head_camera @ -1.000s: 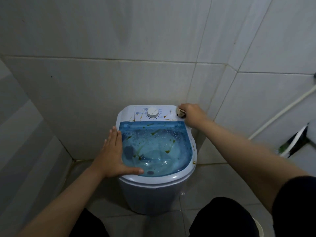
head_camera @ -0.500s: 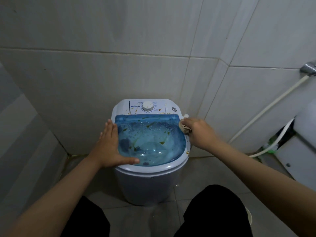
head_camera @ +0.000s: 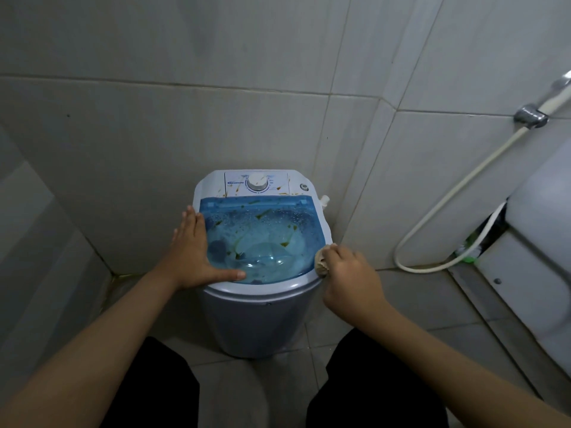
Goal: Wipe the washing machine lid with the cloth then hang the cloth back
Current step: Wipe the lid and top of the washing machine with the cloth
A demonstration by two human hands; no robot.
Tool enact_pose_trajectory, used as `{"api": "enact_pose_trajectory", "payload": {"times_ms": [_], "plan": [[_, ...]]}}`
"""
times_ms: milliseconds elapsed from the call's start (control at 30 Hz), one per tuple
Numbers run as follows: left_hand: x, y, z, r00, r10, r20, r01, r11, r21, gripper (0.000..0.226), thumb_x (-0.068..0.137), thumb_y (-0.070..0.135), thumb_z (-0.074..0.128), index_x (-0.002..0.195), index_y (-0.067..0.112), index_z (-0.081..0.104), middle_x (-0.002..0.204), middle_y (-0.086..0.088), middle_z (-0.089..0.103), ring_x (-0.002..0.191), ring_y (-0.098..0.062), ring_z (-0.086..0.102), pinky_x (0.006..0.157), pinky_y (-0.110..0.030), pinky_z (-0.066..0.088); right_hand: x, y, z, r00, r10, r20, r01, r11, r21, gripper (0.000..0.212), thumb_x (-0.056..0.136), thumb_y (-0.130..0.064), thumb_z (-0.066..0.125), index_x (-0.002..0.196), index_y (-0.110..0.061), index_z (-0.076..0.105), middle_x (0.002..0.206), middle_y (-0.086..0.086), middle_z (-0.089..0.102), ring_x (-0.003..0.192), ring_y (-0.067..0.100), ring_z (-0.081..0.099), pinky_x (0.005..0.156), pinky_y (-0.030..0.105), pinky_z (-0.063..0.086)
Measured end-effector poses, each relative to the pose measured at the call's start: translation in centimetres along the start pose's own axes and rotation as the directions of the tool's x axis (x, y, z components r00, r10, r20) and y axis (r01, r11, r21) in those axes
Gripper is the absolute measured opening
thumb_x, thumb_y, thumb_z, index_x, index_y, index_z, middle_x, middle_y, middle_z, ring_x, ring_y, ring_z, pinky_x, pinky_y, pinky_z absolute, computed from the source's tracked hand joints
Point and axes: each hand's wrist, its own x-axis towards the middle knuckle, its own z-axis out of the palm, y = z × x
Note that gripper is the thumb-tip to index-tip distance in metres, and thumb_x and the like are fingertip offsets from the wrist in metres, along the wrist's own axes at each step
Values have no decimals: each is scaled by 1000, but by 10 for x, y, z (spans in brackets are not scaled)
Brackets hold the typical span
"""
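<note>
A small white washing machine (head_camera: 247,319) stands in a tiled corner. Its translucent blue lid (head_camera: 272,230) carries brown-green smears and water drops. More brown stains mark the white control panel around the dial (head_camera: 257,181). My left hand (head_camera: 193,251) lies flat on the lid's left edge, fingers spread, thumb along the front rim. My right hand (head_camera: 349,279) is closed around a bunched beige cloth (head_camera: 321,261), which it presses against the lid's right front rim.
Tiled walls close in behind and to the left. A white hose (head_camera: 457,193) runs from a chrome wall fitting (head_camera: 530,115) down to the floor at right. A white fixture (head_camera: 543,242) stands at the far right. My dark-trousered knees flank the machine.
My right hand has drawn the cloth from the panel's back right corner along the right rim toward the front. The left hand stayed put. The view has tilted and shifted.
</note>
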Motion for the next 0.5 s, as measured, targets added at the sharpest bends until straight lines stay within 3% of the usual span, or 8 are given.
{"api": "enact_pose_trajectory", "payload": {"times_ms": [133, 233, 300, 400, 500], "plan": [[-1, 1, -1, 1000, -3, 7, 3, 1000, 4, 162, 30, 95, 53, 145, 8, -21, 153, -12, -30, 140, -24, -27, 116, -48, -7, -14, -29, -8, 993, 17, 113, -9, 997, -72, 45, 77, -10, 52, 121, -9, 48, 128, 9, 48, 108, 33, 47, 82, 38, 48], [-1, 1, 0, 1000, -2, -1, 2, 1000, 9, 162, 31, 95, 53, 146, 8, -19, 154, -13, -28, 141, -24, -26, 116, -48, -6, -23, -51, -17, 979, -60, 196, 73, 996, -55, 37, 77, -10, 55, 113, -8, 49, 121, 10, 50, 109, 33, 47, 79, 37, 48], [-3, 1, 0, 1000, -6, 5, 6, 1000, 6, 162, 31, 95, 54, 145, 8, -21, 153, -12, -29, 141, -25, -26, 116, -47, -7, -20, -60, -27, 964, -101, 244, 81, 993, 91, 23, 73, -12, 57, 96, -13, 54, 107, 8, 57, 101, 30, 53, 70, 33, 45], [-4, 2, 1, 1000, 1, 10, -1, 1000, -6, 162, 30, 96, 53, 144, 8, -24, 152, -12, -31, 140, -25, -27, 115, -46, -8, 5, -59, -50, 959, -61, 276, -65, 902, 427, 8, 64, -20, 58, 64, -16, 51, 67, 0, 57, 67, 17, 57, 57, 25, 43], [-4, 3, 1, 1000, 10, 2, -10, 1000, -19, 162, 31, 96, 53, 144, 8, -24, 152, -11, -31, 140, -23, -28, 115, -45, -8, 43, -49, -68, 991, 2, 134, -85, 788, 609, 8, 69, -17, 57, 62, -15, 55, 59, -3, 57, 54, 8, 56, 53, 22, 45]]}}
